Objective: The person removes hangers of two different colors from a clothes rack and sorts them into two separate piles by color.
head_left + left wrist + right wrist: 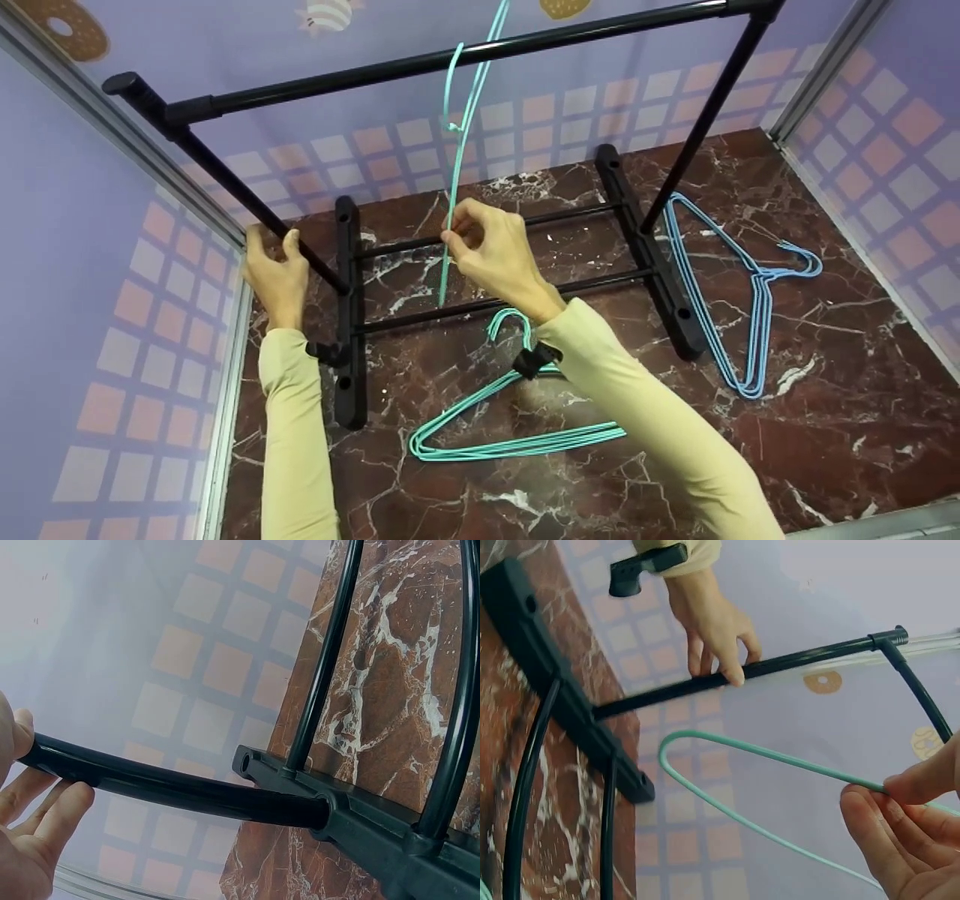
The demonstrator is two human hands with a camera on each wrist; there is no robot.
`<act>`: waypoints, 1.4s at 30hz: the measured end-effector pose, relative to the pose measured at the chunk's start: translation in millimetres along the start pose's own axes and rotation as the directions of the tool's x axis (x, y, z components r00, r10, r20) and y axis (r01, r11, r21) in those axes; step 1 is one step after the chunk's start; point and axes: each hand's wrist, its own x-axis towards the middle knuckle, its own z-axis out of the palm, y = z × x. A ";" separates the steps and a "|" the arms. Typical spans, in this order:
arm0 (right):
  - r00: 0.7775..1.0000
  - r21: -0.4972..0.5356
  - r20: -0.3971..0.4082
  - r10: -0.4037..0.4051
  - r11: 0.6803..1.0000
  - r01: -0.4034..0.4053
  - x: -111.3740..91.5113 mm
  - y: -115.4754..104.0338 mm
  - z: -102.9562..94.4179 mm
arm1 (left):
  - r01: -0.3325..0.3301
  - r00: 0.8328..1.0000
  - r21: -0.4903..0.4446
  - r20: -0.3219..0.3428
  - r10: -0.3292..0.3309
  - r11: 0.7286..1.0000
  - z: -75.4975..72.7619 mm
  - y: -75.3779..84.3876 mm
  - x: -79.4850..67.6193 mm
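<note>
My left hand [279, 283] grips the left post [232, 184] of a black clothes rack, thumb on one side and fingers on the other, as the left wrist view also shows. My right hand [499, 251] pinches a mint-green wire hanger [466, 124] between thumb and fingers. That hanger stands nearly edge-on at the rack's top bar [337, 80], one end reaching above it. Its hook lies at the bar; I cannot tell whether it is hooked over. In the right wrist view, a rounded corner of the hanger [676, 736] points away from the pinching fingers [866, 821].
Several mint-green hangers [517, 444] lie stacked on the dark marbled floor, partly behind the right forearm. Right of the rack lie several blue hangers [759, 322]. Two low crossbars [420, 321] join the rack's feet. Patterned panels [135, 315] enclose the sides and back.
</note>
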 end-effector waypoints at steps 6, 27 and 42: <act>0.998 -0.077 0.047 -0.050 0.996 0.054 -13.7 7.2 -21.7 | -0.008 1.000 -0.001 -0.007 0.008 1.000 -0.2 -0.5 1.3; 0.937 -0.488 -0.064 -0.343 0.830 0.271 -56.4 54.5 -88.5 | 0.035 0.999 0.029 -0.001 -0.034 0.999 1.1 3.3 -1.2; 0.928 -0.523 -0.082 -0.362 0.809 0.269 -76.7 86.1 -116.2 | -0.008 1.000 0.013 -0.026 0.008 1.000 1.8 2.1 -0.5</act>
